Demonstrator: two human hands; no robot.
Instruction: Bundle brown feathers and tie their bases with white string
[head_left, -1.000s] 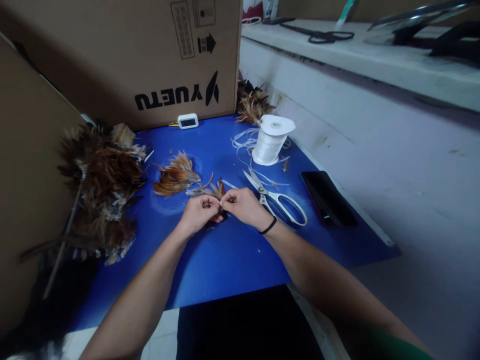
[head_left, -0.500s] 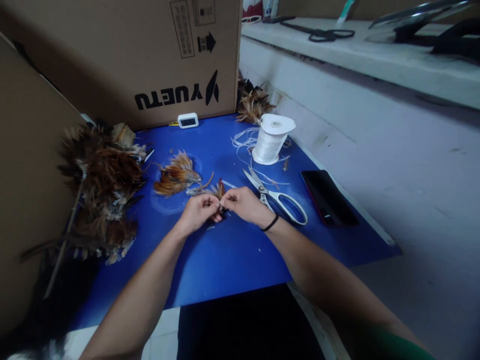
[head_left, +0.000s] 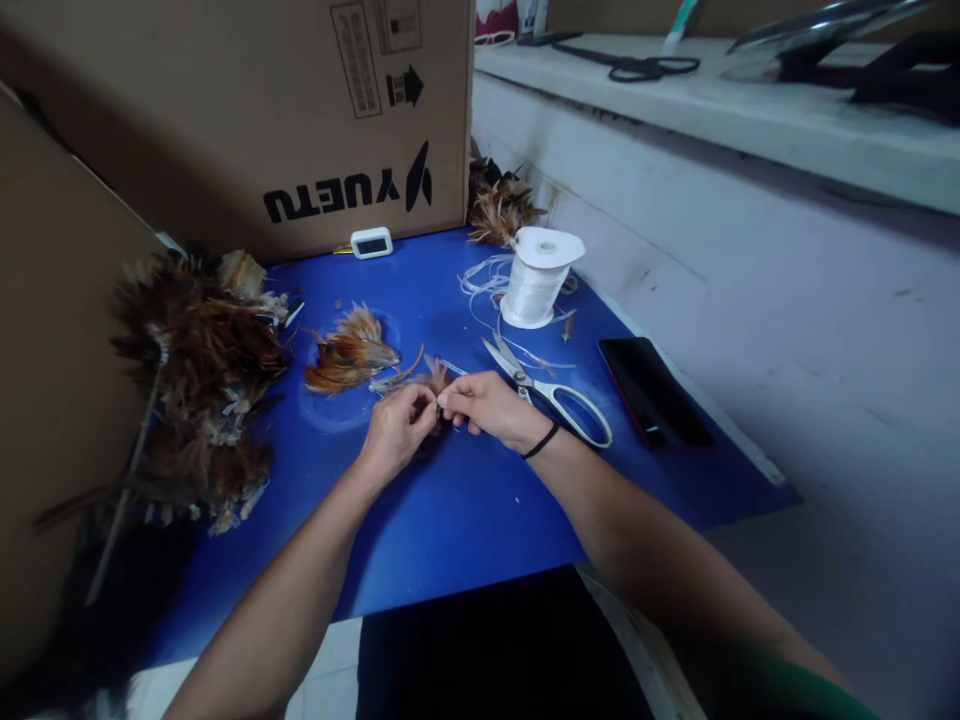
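Note:
My left hand (head_left: 396, 425) and my right hand (head_left: 491, 408) meet over the blue table, thumbs and forefingers pinched together. Between them is a small brown feather (head_left: 436, 374), its tip showing above the fingers; whether it is one feather or a few I cannot tell. The fingers cover its lower end. Just behind my left hand lies a fanned bunch of orange-brown feathers (head_left: 351, 352). White-handled scissors (head_left: 551, 392) lie partly spread beside my right hand. Beyond them stands a spool of white ribbon (head_left: 534, 280) with loose loops at its left.
Heaped brown feathers (head_left: 217, 350) fill the table's left side. A black phone (head_left: 654, 392) lies to the right, near the wall. At the back are a small white digital display (head_left: 371, 243), a large cardboard box (head_left: 225, 120) and more feathers (head_left: 506, 207). Black scissors (head_left: 649, 68) rest on the ledge.
My hands stay together in nearly the same place. The fingers of my left hand have curled in, and the feather has turned slightly between them. The whole view has shifted a little.

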